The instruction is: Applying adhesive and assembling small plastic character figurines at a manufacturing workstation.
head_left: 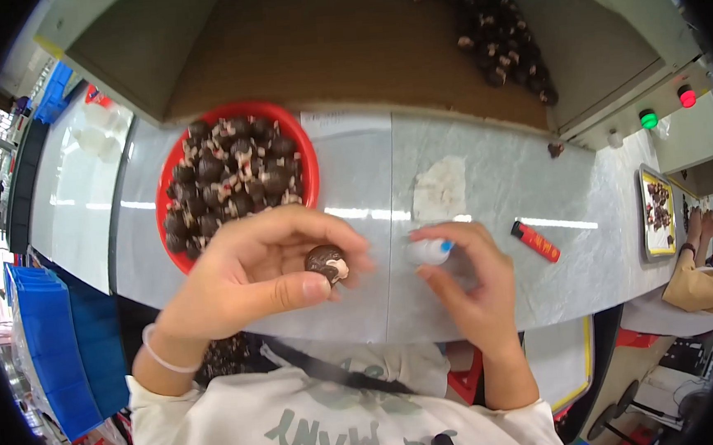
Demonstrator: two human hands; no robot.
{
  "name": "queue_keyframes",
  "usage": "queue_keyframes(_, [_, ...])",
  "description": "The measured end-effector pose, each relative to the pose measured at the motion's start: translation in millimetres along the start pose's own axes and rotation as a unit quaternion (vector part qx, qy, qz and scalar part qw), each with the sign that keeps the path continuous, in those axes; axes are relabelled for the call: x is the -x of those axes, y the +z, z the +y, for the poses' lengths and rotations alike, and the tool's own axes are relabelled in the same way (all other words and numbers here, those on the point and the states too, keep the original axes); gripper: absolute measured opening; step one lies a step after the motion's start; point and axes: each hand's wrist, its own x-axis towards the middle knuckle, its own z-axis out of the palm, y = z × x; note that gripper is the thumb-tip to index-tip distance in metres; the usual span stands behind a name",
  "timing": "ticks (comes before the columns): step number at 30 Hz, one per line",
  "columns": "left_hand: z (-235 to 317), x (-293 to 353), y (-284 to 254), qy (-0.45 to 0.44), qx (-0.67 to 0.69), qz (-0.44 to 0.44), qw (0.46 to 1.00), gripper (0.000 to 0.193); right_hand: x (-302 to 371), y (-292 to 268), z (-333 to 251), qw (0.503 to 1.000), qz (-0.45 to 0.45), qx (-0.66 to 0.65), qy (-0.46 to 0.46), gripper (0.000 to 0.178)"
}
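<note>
Bowl (310, 161) stands beyond, partly hidden by left hand (232, 274).

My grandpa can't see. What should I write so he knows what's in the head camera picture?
Over a grey table, a person's left hand holds a small brown-haired doll head, and the right hand holds a white thing with a blue tip. A red bowl of doll heads sits at left.

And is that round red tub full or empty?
Full, or close to it: small brown doll heads crowd the red tub from side to side, hiding its bottom.
</note>
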Motion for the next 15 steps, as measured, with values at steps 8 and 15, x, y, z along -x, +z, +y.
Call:
queue_keyframes(8, [-71.7,10.1,13.9,0.055,0.166,-0.03,0.984,0.032,17.3,-26.6,-13.7,0.997,-0.024,-0.074,0.025,0.04])
queue_keyframes(15, [-92.9,0.5,28.9,0.082,0.118,0.027,0.989,0.038,25.9,-36.1,-19.4,0.965,0.11,-0.234,0.043,0.055])
